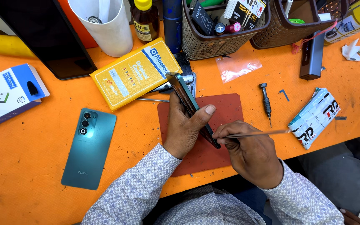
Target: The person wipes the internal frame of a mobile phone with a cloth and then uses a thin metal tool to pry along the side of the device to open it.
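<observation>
Left hand [185, 129] grips a phone [188, 102] on edge, tilted, above the red mat [230, 108] near the desk's [30, 196] front edge, thumb pressed on one face, fingers wrapped behind. Right hand [251, 154] has fingers pinched on thin tweezers [257, 134], tip end touching the phone's lower edge. Green back cover [89, 148] lies flat, well apart toward the left. Screwdriver [266, 100] lies just right of the mat, yellow packet [136, 73] behind it. Risk, judged: tweezers could slip and scratch or pierce inner parts; the one-handed tilted grip could let the phone drop onto the mat.
</observation>
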